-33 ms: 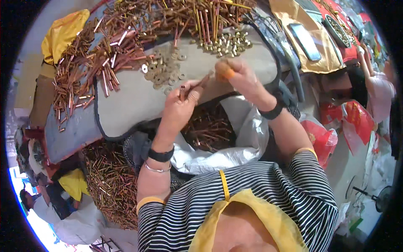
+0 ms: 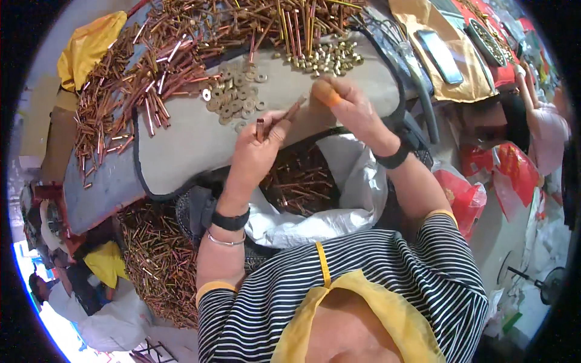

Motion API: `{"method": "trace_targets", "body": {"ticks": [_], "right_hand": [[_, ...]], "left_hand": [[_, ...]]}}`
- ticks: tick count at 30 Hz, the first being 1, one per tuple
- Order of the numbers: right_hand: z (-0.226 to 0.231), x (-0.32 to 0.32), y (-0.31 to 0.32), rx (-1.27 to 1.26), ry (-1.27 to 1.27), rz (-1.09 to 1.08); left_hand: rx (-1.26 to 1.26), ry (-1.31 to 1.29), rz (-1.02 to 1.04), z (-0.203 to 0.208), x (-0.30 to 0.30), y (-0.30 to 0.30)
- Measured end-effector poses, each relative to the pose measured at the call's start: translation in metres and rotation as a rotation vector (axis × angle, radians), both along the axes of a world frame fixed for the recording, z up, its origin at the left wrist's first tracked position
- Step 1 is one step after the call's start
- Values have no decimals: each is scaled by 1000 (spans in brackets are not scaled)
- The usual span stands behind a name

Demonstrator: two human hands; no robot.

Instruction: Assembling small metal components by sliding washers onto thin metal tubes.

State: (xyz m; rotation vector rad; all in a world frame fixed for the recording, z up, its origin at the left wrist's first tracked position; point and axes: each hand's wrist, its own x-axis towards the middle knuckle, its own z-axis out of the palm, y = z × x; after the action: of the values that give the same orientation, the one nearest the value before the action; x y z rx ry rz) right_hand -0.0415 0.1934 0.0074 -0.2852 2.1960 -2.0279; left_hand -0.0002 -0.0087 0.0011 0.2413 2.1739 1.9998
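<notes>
My left hand [image 2: 255, 151] is closed around copper-coloured bolts. One bolt [image 2: 293, 112] slants up to the right past my thumb, and the end of another [image 2: 259, 128] sticks up beside my fingers. Just right of the slanted bolt's tip is my right hand [image 2: 357, 112], its fingers curled together and an orange cover on a fingertip; whatever it pinches is hidden. Both hands are above the near part of a grey mat [image 2: 181, 151]. Beyond them on the mat are a heap of flat washers [image 2: 233, 107] and a cluster of brass-coloured nuts [image 2: 330, 59].
Long copper-coloured bolts [image 2: 206, 42] are piled along the table's far side. An open white sack [image 2: 357, 215] with more bolts stands at my lap, and another bolt heap [image 2: 160, 266] lies lower left. A phone [image 2: 439, 57] rests on yellow paper at right.
My right hand has drawn slightly right, away from the slanted bolt's tip, leaving a wider gap. My left hand has barely shifted and still grips the bolts.
</notes>
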Motion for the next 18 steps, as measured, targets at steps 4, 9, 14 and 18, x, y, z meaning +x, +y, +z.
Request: {"method": "trace_targets", "body": {"ticks": [4,9,14,18], "right_hand": [[-9,3,-10,40,415,-7],[1,0,-3,117,282,-31],[4,5,-2,204,179,98],[9,8,-3,137,351,-32]], "left_hand": [[-79,-50,-24,6,0,-1],[-28,-59,-14,1,-2,-3],[-38,-73,-41,4,-1,-2],[-57,-29,-24,7,-1,-1]]}}
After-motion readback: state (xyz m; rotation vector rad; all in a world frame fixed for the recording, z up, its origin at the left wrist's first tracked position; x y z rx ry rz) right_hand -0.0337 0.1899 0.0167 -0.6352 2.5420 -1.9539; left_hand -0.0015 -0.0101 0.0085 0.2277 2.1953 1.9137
